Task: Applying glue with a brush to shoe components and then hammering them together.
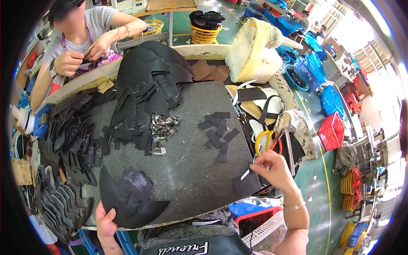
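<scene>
My left hand (107,219) grips the lower left edge of a black shoe-upper piece (127,197), thumb on top. The piece has pointed, wing-like ends and lies at the table's near edge. My right hand (272,168) is raised at the table's right side, its thumb and fingers pinched together. Whatever is in that pinch is too small to make out. Just below the fingertips shows a small white strip (245,174), above a dark square patch (246,186). Scissors (267,142) with yellow and red handles lie just beyond my right hand.
Black upper pieces (146,80) are heaped at the table's far middle, more (76,140) along the left. Small metal parts (163,127) and black rectangles (219,129) lie mid-table. A hammer (290,127) lies right. A co-worker (91,38) sits across. A red-rimmed basket (263,221) stands below.
</scene>
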